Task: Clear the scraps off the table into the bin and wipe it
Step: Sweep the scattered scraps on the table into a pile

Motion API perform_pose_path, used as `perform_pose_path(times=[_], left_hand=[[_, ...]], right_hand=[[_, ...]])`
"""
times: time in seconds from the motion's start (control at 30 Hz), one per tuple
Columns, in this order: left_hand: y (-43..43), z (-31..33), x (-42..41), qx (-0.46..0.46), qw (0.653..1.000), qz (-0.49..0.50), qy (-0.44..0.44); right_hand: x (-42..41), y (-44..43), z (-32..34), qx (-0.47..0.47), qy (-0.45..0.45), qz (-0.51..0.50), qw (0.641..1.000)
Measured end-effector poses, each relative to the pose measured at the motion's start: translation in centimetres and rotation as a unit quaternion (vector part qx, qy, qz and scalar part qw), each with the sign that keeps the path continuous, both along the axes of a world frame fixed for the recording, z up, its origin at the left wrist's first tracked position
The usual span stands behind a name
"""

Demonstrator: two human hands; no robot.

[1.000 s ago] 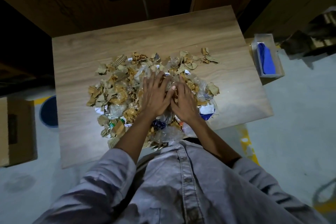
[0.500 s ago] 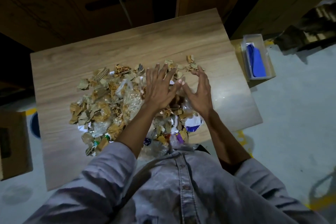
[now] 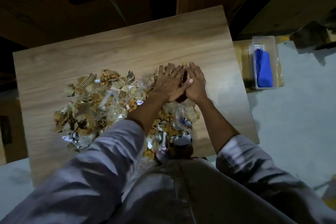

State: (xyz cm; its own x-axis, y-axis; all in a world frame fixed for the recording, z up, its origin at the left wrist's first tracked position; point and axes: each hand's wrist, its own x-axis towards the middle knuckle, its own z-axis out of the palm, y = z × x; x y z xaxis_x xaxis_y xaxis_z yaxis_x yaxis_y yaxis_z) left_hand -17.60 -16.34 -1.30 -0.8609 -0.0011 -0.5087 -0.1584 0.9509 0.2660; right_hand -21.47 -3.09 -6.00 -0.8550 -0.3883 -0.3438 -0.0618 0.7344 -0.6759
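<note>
You are working through the sweeping step: your left hand point(image 3: 170, 83) and right hand point(image 3: 196, 83) are lying side by side at the far right fringe of the scraps point(image 3: 94, 107), thumbs crossing, fingers stretched out and slightly cupped over the outermost bits, pressing down rather than gripping anything. The scraps, torn cardboard mixed with clear plastic and a few white and blue bits, are spreading in a loose heap from the middle of the table point(image 3: 127, 51) to its near edge, where your torso is hiding them. No bin is showing, so I cannot tell where it is standing; it is probably sitting below that near edge. The next move is likely calling for a firm rake toward you with palms low, since the light pieces are prone to slipping under the fingers or scattering sideways, and the broad left part of the heap is waiting for its own pass. Wiping is not yet begun: the blue cloth point(image 3: 264, 68) is lying in a clear tray point(image 3: 262, 38) on a box point(image 3: 241, 60) just beside the table's right edge. The tabletop is pale wood grain, standing on a grey floor point(image 3: 300, 114) in a dim room.
</note>
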Motion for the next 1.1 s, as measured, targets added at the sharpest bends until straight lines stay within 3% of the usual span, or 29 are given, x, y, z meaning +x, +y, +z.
perform_pose_path(times=[0.17, 0.37, 0.57, 0.73, 0.97, 1.1], left_hand=[[-0.2, -0.4, 1.0, 0.057, 0.997, 0.047, 0.001], [-1.7, 1.5, 4.4, 0.059, 0.991, 0.118, -0.011], [-3.6, 6.4, 14.1, 0.115, 0.967, 0.127, 0.189], [-4.9, 4.9, 27.7, 0.101, 0.944, 0.168, 0.264], [-3.8, -2.2, 38.7, -0.003, 0.962, -0.019, 0.272], [-3.1, -4.3, 38.9, -0.06, 0.967, -0.069, 0.239]], right_hand=[[1.9, -1.8, -1.7, -0.069, -0.005, 0.048, 0.996], [5.2, -4.3, 1.0, -0.089, -0.068, 0.123, 0.986], [10.2, -1.9, 5.2, -0.124, 0.023, 0.114, 0.985], [19.8, 1.7, 6.3, -0.108, 0.04, 0.076, 0.99], [32.1, 5.0, 0.9, 0.022, 0.186, 0.059, 0.981], [34.6, 5.6, -1.1, 0.069, 0.178, 0.044, 0.981]])
